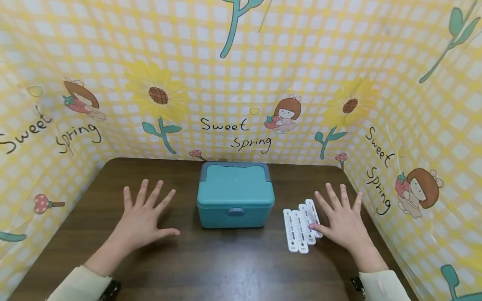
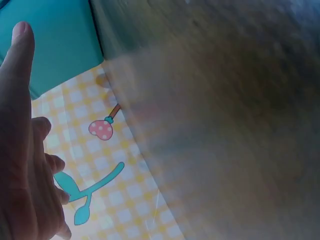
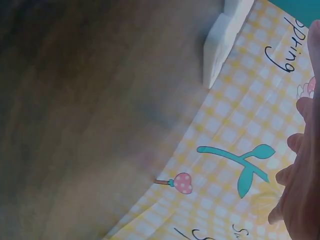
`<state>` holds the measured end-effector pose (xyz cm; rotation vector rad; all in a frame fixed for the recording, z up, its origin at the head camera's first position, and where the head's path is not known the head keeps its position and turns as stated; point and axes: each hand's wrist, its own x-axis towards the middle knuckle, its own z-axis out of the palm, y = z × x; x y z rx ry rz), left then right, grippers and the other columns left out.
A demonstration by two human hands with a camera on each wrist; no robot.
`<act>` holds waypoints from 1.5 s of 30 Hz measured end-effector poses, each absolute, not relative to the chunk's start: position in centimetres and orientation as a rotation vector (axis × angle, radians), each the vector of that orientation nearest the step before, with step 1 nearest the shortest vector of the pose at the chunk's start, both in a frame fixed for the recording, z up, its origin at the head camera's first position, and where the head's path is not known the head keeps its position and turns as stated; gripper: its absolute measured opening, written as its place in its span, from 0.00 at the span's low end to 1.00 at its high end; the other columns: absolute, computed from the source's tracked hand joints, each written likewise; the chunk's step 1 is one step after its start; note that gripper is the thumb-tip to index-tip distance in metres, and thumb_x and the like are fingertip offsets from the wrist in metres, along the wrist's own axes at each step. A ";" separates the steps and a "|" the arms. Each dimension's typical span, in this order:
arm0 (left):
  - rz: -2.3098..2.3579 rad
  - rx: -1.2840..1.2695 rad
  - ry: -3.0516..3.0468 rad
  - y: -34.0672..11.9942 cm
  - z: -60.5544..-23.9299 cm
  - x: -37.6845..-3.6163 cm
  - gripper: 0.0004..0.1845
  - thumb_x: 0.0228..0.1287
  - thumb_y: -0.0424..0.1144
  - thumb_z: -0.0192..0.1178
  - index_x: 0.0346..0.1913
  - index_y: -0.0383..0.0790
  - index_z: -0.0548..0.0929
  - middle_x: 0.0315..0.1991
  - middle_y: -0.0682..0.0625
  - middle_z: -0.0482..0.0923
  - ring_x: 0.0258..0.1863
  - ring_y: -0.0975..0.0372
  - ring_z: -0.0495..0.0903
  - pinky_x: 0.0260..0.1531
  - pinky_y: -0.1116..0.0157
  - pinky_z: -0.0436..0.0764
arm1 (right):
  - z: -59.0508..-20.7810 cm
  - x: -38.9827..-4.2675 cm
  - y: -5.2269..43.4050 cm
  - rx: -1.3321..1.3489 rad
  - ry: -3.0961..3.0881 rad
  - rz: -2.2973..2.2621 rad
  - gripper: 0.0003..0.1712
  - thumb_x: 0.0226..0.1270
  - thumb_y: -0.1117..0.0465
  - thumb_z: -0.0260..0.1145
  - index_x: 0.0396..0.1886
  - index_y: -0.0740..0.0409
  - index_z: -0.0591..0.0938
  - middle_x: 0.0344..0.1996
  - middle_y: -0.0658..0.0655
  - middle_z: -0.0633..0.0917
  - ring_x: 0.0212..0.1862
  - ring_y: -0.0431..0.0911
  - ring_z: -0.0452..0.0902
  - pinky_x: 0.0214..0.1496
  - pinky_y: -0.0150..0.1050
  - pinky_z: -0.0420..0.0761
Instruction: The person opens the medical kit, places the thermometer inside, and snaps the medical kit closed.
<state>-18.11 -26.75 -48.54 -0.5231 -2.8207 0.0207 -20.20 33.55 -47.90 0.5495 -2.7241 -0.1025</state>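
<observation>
Thermometers [image 1: 302, 224], four white strips, lie side by side just right of the closed teal box [image 1: 235, 194] on the bench [image 1: 226, 267]. Right hand [image 1: 344, 221] is spread flat, thumb apparently touching them; left hand [image 1: 141, 217] spread left of the box, holding nothing.

Both wrist views blur the table [image 2: 240, 125]; thermometer [image 3: 220, 45] markings unreadable.

- "Sweet Spring" in black handwriting on yellow checked wall cloth [image 1: 241, 83]: back, left side & right side.
- "pring", part of same words, seen in right wrist view on cloth.
- Marks on white thermometers [image 1: 301, 225]: too small to read.
- Teal box [image 1: 235, 194]: no words seen.
</observation>
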 end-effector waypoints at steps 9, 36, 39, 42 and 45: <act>-0.316 -0.461 -2.984 -25.4 -47.7 -18.2 0.71 0.45 0.79 0.67 0.84 0.60 0.36 0.84 0.42 0.30 0.80 0.36 0.26 0.64 0.25 0.21 | -47.4 -20.2 31.3 0.438 -2.738 0.024 0.61 0.59 0.20 0.61 0.84 0.43 0.54 0.84 0.59 0.46 0.81 0.71 0.35 0.69 0.75 0.16; -1.430 -0.291 -2.830 -19.8 -48.9 -17.7 0.73 0.50 0.58 0.79 0.83 0.57 0.31 0.83 0.37 0.36 0.79 0.34 0.46 0.68 0.30 0.60 | -45.7 -18.5 22.5 0.302 -2.582 0.523 0.56 0.65 0.31 0.67 0.83 0.52 0.57 0.79 0.62 0.61 0.78 0.63 0.55 0.75 0.75 0.45; -1.475 -0.298 -2.814 -19.2 -48.9 -17.8 0.72 0.52 0.54 0.79 0.83 0.56 0.31 0.83 0.36 0.36 0.79 0.34 0.45 0.69 0.30 0.58 | -45.7 -18.4 21.4 0.297 -2.524 0.597 0.52 0.66 0.35 0.69 0.81 0.55 0.62 0.77 0.61 0.65 0.77 0.60 0.59 0.76 0.73 0.50; -1.505 -0.281 -2.808 -18.5 -48.9 -17.9 0.72 0.52 0.54 0.80 0.83 0.57 0.31 0.83 0.37 0.35 0.79 0.34 0.44 0.69 0.29 0.58 | -45.6 -18.2 20.5 0.289 -2.469 0.669 0.48 0.68 0.40 0.70 0.79 0.57 0.65 0.75 0.60 0.68 0.76 0.58 0.62 0.76 0.71 0.53; -1.530 -0.254 -2.814 -18.1 -49.1 -17.8 0.72 0.52 0.56 0.79 0.83 0.60 0.30 0.83 0.37 0.35 0.80 0.35 0.44 0.69 0.29 0.58 | -45.4 -18.1 19.7 0.290 -2.418 0.735 0.45 0.68 0.44 0.72 0.78 0.57 0.66 0.74 0.59 0.70 0.74 0.57 0.64 0.75 0.69 0.58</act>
